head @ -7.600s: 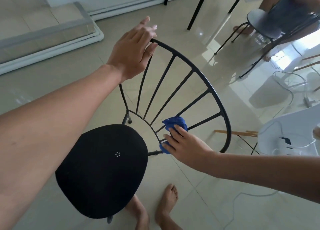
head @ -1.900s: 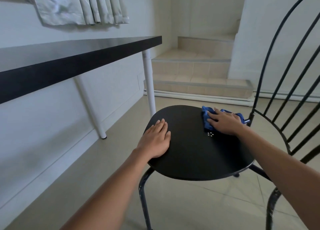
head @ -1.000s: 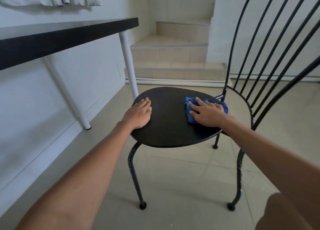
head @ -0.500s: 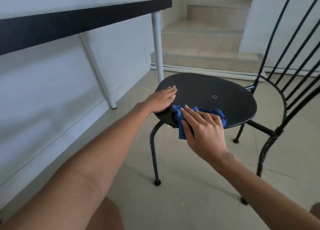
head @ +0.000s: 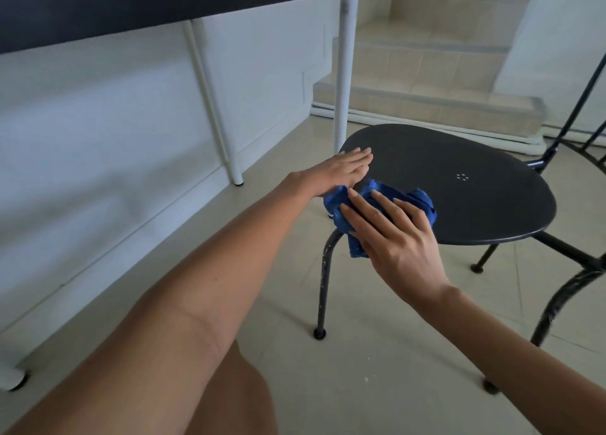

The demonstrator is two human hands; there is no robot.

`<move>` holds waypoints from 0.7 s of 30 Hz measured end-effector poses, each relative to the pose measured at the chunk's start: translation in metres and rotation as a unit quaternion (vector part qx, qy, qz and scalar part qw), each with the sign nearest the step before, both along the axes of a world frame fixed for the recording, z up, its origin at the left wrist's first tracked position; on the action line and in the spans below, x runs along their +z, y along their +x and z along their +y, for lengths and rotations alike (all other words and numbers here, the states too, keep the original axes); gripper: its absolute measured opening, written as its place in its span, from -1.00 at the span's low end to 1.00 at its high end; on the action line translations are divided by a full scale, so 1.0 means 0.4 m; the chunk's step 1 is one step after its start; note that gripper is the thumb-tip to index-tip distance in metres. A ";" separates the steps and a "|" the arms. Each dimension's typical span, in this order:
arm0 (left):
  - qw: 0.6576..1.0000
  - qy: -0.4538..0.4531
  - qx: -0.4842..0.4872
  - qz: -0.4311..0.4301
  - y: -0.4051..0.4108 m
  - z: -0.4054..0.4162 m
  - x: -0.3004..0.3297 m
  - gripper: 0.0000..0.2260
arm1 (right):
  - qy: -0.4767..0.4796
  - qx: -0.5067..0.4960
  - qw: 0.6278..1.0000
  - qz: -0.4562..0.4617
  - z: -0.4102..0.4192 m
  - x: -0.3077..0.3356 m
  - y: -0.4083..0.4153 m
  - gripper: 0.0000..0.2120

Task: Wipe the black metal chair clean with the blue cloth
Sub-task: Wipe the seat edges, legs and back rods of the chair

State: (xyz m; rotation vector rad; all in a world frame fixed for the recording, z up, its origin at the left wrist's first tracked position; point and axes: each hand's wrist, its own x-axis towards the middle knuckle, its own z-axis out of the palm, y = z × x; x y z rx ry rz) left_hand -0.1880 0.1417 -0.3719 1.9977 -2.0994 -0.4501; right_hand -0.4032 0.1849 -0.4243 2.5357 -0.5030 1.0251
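While the left hand [head: 337, 172] lies flat and released on the chair [head: 459, 185]'s round, matte black seat, the right hand [head: 393, 237] presses the crumpled blue cloth [head: 341, 205] over the seat's curved near edge, fingers spread.

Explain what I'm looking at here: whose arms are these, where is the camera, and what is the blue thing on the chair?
There is no machine: these are a person's two bare arms, filmed by one wide-angle camera worn on the head, looking forward and down. The left hand lies flat on the near edge of the black chair seat, steadying it. The right hand presses a bunched blue cloth over the seat's front rim. Nothing else lies on the seat. Behind stand a dark table on white legs and tiled steps.
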 end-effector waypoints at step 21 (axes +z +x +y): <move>0.967 -0.043 0.131 0.214 -0.016 0.071 0.088 -0.46 | 0.453 -0.079 0.872 0.168 -0.072 0.204 0.064 -0.56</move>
